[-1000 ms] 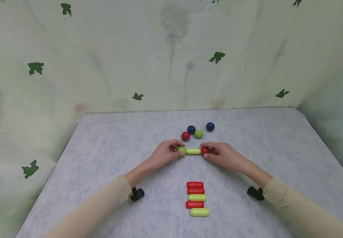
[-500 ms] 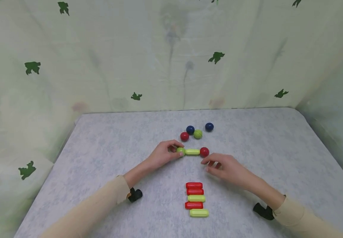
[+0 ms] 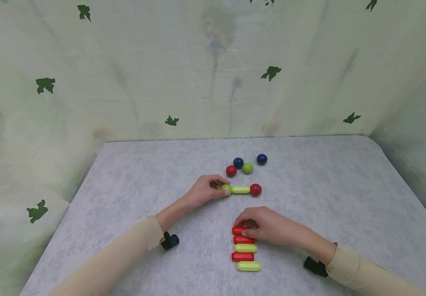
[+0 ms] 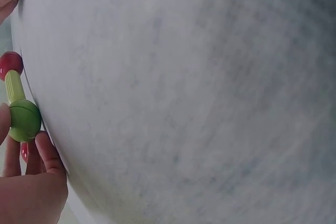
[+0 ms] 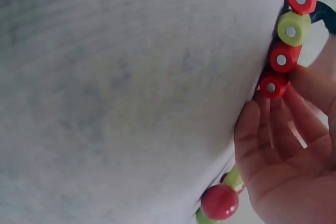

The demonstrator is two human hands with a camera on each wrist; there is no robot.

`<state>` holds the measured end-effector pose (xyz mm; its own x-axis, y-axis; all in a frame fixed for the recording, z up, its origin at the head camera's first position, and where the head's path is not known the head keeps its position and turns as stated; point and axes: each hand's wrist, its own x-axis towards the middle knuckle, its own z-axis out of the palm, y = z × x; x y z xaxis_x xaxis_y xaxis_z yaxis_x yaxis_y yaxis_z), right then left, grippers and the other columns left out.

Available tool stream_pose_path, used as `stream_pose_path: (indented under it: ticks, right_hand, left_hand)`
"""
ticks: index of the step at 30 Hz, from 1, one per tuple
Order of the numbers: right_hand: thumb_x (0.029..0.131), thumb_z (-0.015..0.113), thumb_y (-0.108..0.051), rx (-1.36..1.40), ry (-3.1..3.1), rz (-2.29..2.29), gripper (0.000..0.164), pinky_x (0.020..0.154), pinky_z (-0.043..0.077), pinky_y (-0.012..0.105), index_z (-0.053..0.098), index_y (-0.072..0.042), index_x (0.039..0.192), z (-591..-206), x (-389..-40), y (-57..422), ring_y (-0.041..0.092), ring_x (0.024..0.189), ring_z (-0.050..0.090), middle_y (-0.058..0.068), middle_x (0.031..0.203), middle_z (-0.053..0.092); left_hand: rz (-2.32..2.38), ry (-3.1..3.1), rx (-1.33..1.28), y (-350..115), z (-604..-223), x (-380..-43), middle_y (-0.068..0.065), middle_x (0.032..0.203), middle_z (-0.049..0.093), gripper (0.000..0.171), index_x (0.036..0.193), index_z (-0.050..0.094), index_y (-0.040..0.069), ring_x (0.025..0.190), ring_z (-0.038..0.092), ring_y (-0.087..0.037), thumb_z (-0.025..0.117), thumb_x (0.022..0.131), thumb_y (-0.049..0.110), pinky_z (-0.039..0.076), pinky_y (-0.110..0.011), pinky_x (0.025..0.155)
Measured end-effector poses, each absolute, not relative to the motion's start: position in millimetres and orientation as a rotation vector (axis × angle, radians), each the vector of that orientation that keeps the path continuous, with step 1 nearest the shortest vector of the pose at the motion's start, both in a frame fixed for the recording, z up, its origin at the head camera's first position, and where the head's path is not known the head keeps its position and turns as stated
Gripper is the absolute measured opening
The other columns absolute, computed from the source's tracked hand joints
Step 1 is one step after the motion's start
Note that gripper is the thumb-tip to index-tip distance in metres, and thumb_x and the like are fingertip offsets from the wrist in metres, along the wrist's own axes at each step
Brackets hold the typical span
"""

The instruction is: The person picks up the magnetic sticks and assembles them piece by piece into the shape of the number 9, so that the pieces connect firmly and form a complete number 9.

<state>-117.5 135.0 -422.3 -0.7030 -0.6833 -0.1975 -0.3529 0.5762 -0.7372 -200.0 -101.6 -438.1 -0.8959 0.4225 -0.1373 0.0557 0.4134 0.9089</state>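
My left hand (image 3: 206, 191) pinches a green ball (image 4: 25, 121) between thumb and fingers. The ball sits at the left end of a yellow-green rod (image 3: 241, 190), and a red ball (image 3: 256, 190) is joined at the other end. Nearer the front, my right hand (image 3: 270, 225) has its thumb and fingertips on the farthest red rod (image 5: 273, 85) of a column, pinching it. Below that rod lie a second red rod (image 3: 244, 240), a yellow-green rod (image 3: 245, 248), another red rod (image 3: 242, 257) and a yellow-green rod (image 3: 249, 266). Pale metal discs show on the rods' ends in the right wrist view.
Behind the joined piece lie a loose red ball (image 3: 231, 171), a green ball (image 3: 247, 168) and two dark blue balls, one near them (image 3: 238, 163) and one farther right (image 3: 262, 159). The mottled grey table (image 3: 153, 164) ends at a draped cloth (image 3: 213, 82) with green leaf shapes.
My right hand has let go of the red ball on the joined piece, moved toward the front and taken hold of the farthest red rod. The left hand has stayed on the green ball.
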Motion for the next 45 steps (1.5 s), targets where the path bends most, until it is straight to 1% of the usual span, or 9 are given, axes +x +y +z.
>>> stream_pose_path:
  ticks: [7, 12, 17, 22, 26, 31, 36, 40, 45]
  right_hand:
    - [0.095, 0.066, -0.014, -0.790, 2.443, -0.874, 0.025, 0.083, 0.048, 0.030, 0.066, -0.018, 0.119, -420.8, -118.2, 127.8, 0.007, 0.090, 0.054, -0.013, 0.101, 0.058]
    - [0.096, 0.062, -0.006, -0.682, 2.462, -1.093, 0.024, 0.087, 0.049, 0.033, 0.063, -0.014, 0.118, -426.9, -122.6, 125.4, 0.012, 0.094, 0.055, -0.007, 0.105, 0.060]
    - [0.096, 0.062, -0.006, -0.507, 2.420, -1.301, 0.023, 0.083, 0.051, 0.032, 0.063, -0.008, 0.119, -428.9, -129.1, 117.1, 0.016, 0.093, 0.059, -0.002, 0.105, 0.063]
    - [0.093, 0.067, -0.010, -0.283, 2.296, -1.530, 0.024, 0.076, 0.055, 0.031, 0.065, -0.001, 0.115, -428.5, -134.7, 104.8, 0.019, 0.084, 0.066, 0.005, 0.096, 0.070]
    - [0.092, 0.068, -0.006, -0.141, 2.165, -1.699, 0.028, 0.071, 0.057, 0.035, 0.061, 0.006, 0.116, -429.8, -136.2, 96.6, 0.024, 0.074, 0.070, 0.013, 0.090, 0.072]
    - [0.091, 0.068, -0.006, -0.023, 2.083, -1.781, 0.029, 0.070, 0.057, 0.035, 0.059, 0.006, 0.115, -430.6, -137.6, 90.6, 0.025, 0.073, 0.071, 0.015, 0.092, 0.072]
    - [0.091, 0.069, -0.007, 0.035, 2.032, -1.827, 0.027, 0.072, 0.057, 0.034, 0.058, 0.005, 0.114, -432.2, -140.6, 88.1, 0.025, 0.074, 0.071, 0.016, 0.092, 0.071]
    - [0.092, 0.069, -0.008, 0.028, 2.021, -1.839, 0.028, 0.072, 0.057, 0.035, 0.058, 0.005, 0.115, -431.7, -140.4, 86.8, 0.025, 0.076, 0.071, 0.015, 0.093, 0.071]
    - [0.091, 0.070, -0.006, -0.015, 2.034, -1.835, 0.030, 0.073, 0.057, 0.037, 0.058, 0.005, 0.117, -430.3, -138.9, 86.5, 0.026, 0.080, 0.070, 0.015, 0.096, 0.070]
  left_hand:
    - [1.482, 2.332, 0.429, -102.2, -436.9, -199.5, -0.004, 0.090, 0.062, 0.027, 0.111, 0.072, 0.010, 0.084, 0.054, -0.019, 0.077, 0.085, 0.016, 0.043, -0.027, 0.066]
    - [1.482, 2.355, 0.467, -101.1, -439.4, -200.3, -0.003, 0.091, 0.063, 0.029, 0.114, 0.071, 0.008, 0.083, 0.054, -0.018, 0.076, 0.086, 0.017, 0.042, -0.027, 0.067]
    - [1.520, 2.328, 0.461, -101.4, -441.7, -200.3, -0.004, 0.093, 0.065, 0.028, 0.115, 0.071, 0.007, 0.084, 0.056, -0.018, 0.073, 0.089, 0.015, 0.045, -0.027, 0.066]
    - [1.537, 2.311, 0.430, -101.9, -442.2, -200.4, -0.005, 0.096, 0.066, 0.026, 0.116, 0.070, 0.007, 0.085, 0.057, -0.019, 0.071, 0.091, 0.015, 0.046, -0.029, 0.066]
    - [1.544, 2.290, 0.417, -102.3, -443.0, -200.5, -0.008, 0.098, 0.065, 0.028, 0.119, 0.068, 0.004, 0.085, 0.055, -0.021, 0.069, 0.092, 0.014, 0.046, -0.032, 0.068]
    - [1.556, 2.249, 0.416, -101.9, -437.8, -199.1, -0.014, 0.099, 0.065, 0.030, 0.121, 0.066, -0.001, 0.086, 0.055, -0.025, 0.067, 0.093, 0.010, 0.046, -0.034, 0.071]
    - [1.549, 2.234, 0.431, -99.9, -428.7, -196.6, -0.020, 0.099, 0.063, 0.030, 0.120, 0.064, -0.006, 0.087, 0.054, -0.030, 0.066, 0.092, 0.005, 0.045, -0.032, 0.071]
    - [1.556, 2.241, 0.433, -100.1, -432.8, -197.5, -0.018, 0.099, 0.063, 0.030, 0.120, 0.065, -0.005, 0.087, 0.054, -0.028, 0.067, 0.092, 0.007, 0.044, -0.031, 0.069]
    - [1.562, 2.274, 0.430, -101.2, -442.5, -199.8, -0.012, 0.098, 0.064, 0.028, 0.118, 0.068, 0.002, 0.086, 0.054, -0.025, 0.069, 0.092, 0.012, 0.043, -0.029, 0.068]
